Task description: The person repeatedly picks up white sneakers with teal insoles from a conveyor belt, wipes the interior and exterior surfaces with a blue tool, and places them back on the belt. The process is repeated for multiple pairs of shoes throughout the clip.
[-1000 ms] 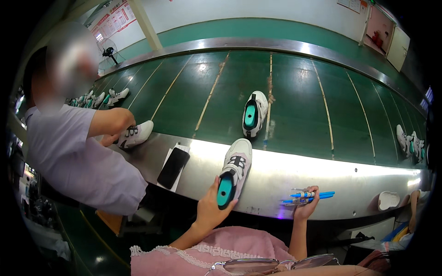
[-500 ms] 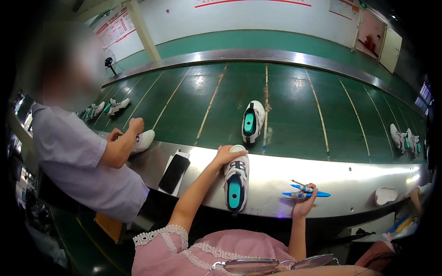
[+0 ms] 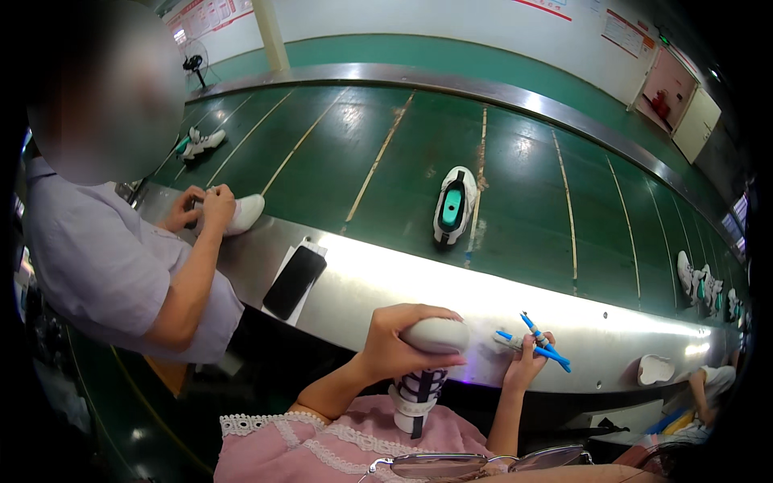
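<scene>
Green belt [image 3: 523,217], beyond the steel ledge [image 3: 451,282]. White shoe [image 3: 420,386], toe up, at the ledge's near edge, clasped around the toe by the left hand [image 3: 393,338]. Right hand [image 3: 523,370], by the ledge, closed around blue pen-like tools [image 3: 549,355].

Glare is whitening the steel ledge [image 3: 499,298] at four o'clock, blur veiling a co-worker's head [image 3: 109,97] at ten, straight edges bowing.
</scene>
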A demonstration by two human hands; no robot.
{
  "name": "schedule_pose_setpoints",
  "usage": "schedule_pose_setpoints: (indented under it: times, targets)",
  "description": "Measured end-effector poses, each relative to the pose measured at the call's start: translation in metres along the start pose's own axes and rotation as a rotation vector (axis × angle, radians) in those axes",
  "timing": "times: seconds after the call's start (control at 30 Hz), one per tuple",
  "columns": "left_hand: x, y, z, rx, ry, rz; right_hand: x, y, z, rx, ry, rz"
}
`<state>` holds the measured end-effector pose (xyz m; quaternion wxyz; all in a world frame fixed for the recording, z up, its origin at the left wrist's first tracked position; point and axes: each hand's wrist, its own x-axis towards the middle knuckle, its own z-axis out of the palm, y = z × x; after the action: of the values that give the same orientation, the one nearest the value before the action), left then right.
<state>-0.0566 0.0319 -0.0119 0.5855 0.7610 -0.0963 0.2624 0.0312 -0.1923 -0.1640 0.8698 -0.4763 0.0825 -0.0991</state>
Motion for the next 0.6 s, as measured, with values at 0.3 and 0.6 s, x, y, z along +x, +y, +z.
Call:
schedule_pose_setpoints:
  times: [0.3, 0.6]
  targets:
    - [0.0, 0.003, 0.006, 0.111, 0.039, 0.053, -0.063, -0.086, 0.069, -0.285, -0.054, -0.73]
    - [0.001, -0.003, 0.003, 0.101, 0.012, 0.024, -0.115, -0.107, 0.1, -0.495, -0.288, -0.736]
